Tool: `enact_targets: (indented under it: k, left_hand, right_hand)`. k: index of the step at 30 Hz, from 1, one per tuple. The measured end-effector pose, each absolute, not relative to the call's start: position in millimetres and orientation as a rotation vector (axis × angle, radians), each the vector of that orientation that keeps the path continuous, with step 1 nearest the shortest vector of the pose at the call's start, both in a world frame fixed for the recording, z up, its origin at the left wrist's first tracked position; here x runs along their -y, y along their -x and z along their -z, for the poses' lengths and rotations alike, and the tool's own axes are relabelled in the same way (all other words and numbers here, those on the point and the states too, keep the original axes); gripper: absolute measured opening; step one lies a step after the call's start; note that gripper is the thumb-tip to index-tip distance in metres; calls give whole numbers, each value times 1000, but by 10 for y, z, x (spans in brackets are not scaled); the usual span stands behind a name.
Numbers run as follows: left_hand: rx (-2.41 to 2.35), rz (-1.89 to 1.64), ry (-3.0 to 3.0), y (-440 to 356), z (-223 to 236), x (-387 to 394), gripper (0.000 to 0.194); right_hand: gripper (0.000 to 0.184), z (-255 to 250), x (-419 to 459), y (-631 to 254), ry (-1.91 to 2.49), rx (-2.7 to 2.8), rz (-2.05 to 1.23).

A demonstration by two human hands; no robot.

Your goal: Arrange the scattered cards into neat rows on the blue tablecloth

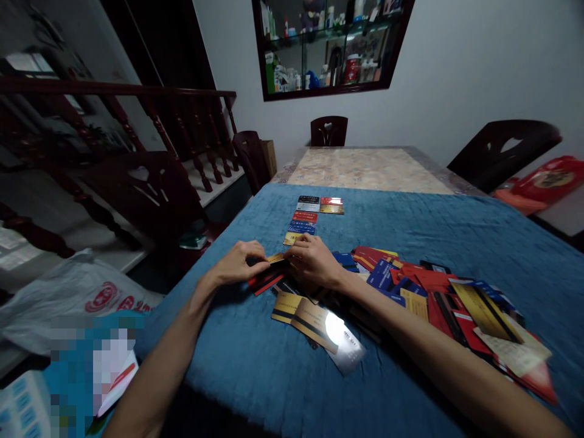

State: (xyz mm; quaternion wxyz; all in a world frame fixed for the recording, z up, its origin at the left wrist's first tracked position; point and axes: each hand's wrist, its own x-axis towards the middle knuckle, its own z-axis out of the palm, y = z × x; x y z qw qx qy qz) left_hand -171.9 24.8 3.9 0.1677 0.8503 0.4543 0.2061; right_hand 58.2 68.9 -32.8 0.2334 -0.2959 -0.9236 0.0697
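Observation:
My left hand (241, 261) is closed, thumb and fingers pinching the left side of a gold plastic card with a dark stripe (276, 258). At its right end, my right hand (314, 260) has its fingers bent onto the same card, hiding part of it. Beneath both hands lies a red card with a black stripe (267, 282). Just beyond them is an overlapped column with a red card (305, 216), a blue card (301, 227) and a yellow card (291, 238). A black and silver card (308, 204) and a red and gold card (331, 205) lie above it.
A loose heap of cards (415, 286) spreads under and beyond my right forearm. Gold cards (314, 322) and a shiny silver card (351, 351) lie nearer me. A blue cloth (246, 365) covers the table's near part. Chairs (329, 131) stand around; a plastic bag (77, 304) is left.

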Motion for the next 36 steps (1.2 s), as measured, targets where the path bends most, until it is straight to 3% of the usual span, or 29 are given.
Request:
enact_targets:
  k: [12,27,36]
  left_hand:
    - [-1413,-781,-2406,1752,77,-323,21]
    - [-1498,-712,-2480,1768,160,-359,19]
    - [-1501,-745,-2434,1723,206,-357,37]
  right_hand:
    - [30,434,-745,-607,911,2441,-229]
    - [37,451,-699,-575,1021,2506,-79]
    - [39,517,-730,-575,1040,2450,-68]
